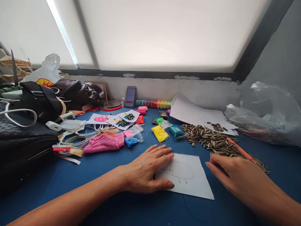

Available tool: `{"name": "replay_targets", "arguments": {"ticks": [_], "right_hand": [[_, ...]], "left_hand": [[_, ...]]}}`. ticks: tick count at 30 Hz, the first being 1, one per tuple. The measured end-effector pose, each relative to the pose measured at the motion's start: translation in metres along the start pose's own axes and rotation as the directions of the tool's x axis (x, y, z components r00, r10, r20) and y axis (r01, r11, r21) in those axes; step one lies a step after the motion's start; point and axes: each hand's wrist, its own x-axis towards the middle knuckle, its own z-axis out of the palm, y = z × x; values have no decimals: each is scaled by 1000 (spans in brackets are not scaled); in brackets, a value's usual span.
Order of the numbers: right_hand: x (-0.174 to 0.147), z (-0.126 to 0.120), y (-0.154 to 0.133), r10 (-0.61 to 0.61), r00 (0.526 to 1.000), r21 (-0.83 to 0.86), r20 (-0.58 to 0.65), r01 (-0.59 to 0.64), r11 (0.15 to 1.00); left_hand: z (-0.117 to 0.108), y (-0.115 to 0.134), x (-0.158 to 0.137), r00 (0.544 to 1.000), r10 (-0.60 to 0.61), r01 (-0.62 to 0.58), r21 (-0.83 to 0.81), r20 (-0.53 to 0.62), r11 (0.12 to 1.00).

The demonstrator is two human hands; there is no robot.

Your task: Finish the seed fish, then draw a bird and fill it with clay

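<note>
My left hand lies flat, fingers stretched, over the left part of a white sheet of paper. A pencil-thin outline drawing on the sheet shows a rounded body with two short legs; my fingers cover part of its left side. My right hand is to the right of the paper, fingers curled with thumb and index close together; what they hold, if anything, is hidden. Behind its knuckles an orange stick-like pen or pencil slants over a heap of striped sunflower seeds. I cannot tell whether the hand grips it.
Yellow, teal and blue clay packets sit beyond the paper. A pink cloth, cables and a black bag crowd the left. White sheets and a plastic bag stand behind the seeds.
</note>
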Motion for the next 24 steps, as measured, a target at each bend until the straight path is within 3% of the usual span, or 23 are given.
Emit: {"name": "replay_targets", "arguments": {"ticks": [5, 10, 16, 20, 24], "right_hand": [[-4, 3, -10, -101, 991, 72, -93, 107, 992], [-6, 10, -16, -233, 958, 26, -168, 241, 970], [-5, 21, -12, -328, 907, 44, -262, 351, 935], [-7, 18, -16, -334, 918, 47, -213, 351, 935], [-12, 9, -25, -313, 933, 58, -178, 328, 943]], "left_hand": [[6, -8, 2, 982, -57, 61, 14, -181, 998], [13, -22, 8, 920, -143, 164, 25, -366, 986], [4, -14, 18, 915, -228, 283, 126, -334, 951], [-1, -16, 29, 897, -327, 395, 210, -297, 894], [6, -30, 36, 898, -312, 388, 224, -312, 894]]}}
